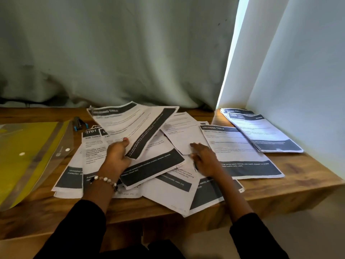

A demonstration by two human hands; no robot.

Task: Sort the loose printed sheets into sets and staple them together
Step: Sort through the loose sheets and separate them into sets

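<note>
A loose heap of printed sheets (pixel 168 176) with dark header and footer bands covers the middle of the wooden desk (pixel 280 189). My left hand (pixel 116 156) grips the lower edge of a few lifted sheets (pixel 130 124), thumb on top, raising them off the heap. My right hand (pixel 203 157) rests flat with straight fingers on a white sheet in the heap. One "Dressing Table" sheet (pixel 240 150) lies apart to the right. A sorted stack (pixel 261 131) sits at the far right corner. A black and blue stapler (pixel 80 123) lies behind the heap on the left.
A yellow folder in a clear plastic sleeve (pixel 28 156) lies on the desk's left side. A grey-green curtain (pixel 112 53) hangs behind the desk. A white wall (pixel 308 71) closes off the right side. The desk's front edge runs just below the heap.
</note>
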